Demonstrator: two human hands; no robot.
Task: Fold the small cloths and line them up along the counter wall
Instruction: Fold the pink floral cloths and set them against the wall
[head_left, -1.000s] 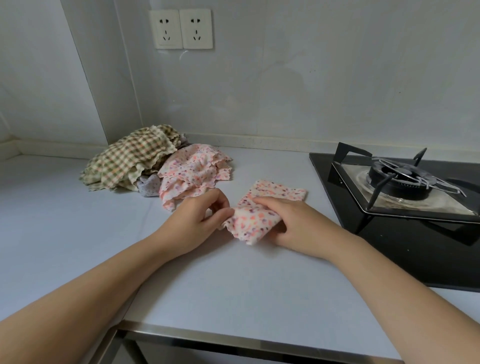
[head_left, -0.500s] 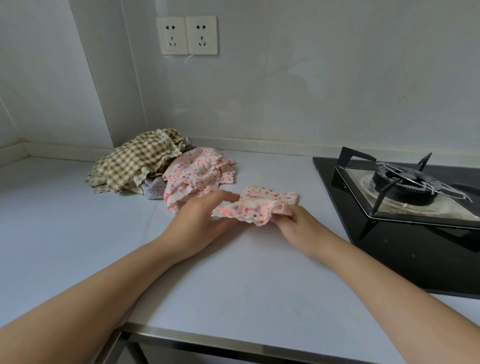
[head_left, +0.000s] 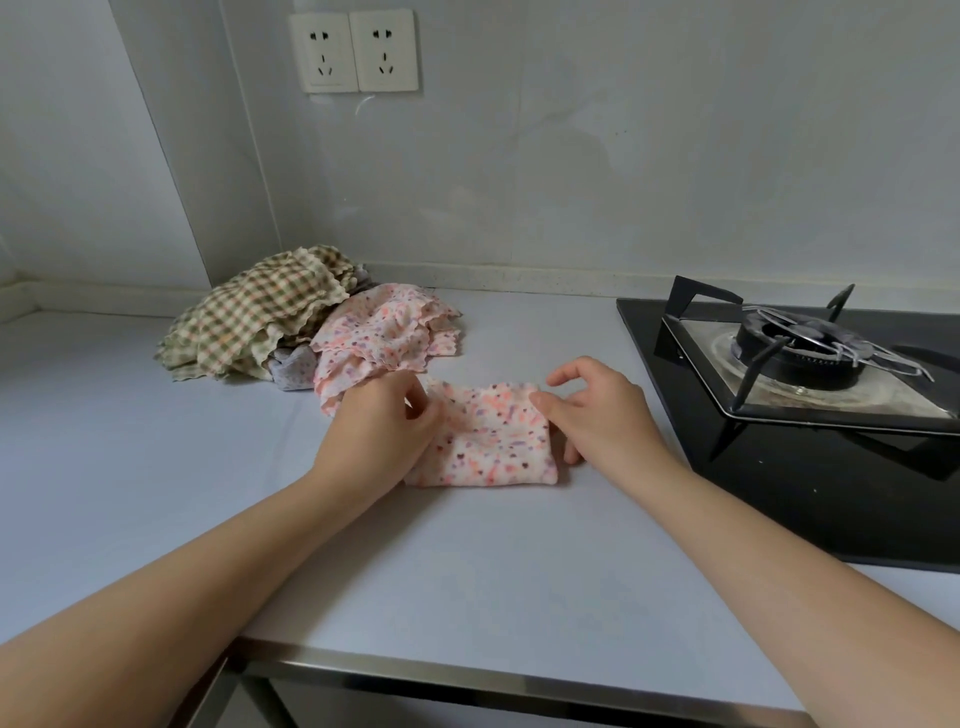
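Folded cloth (head_left: 488, 441) flat on bench (head_left: 467, 571), just left of stove (head_left: 800, 353). Left hand (head_left: 379, 421) fingers pinch its stove-far edge, likely pinning the fold. Right hand (head_left: 592, 410) fingers loose, holding nothing, thumb just touching. Unfolded pile (head_left: 311, 327) further left of stove.

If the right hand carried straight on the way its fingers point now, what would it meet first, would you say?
The right hand would probably meet the folded pink floral cloth, right at its thumb, then the left hand beyond, though depth is unclear.
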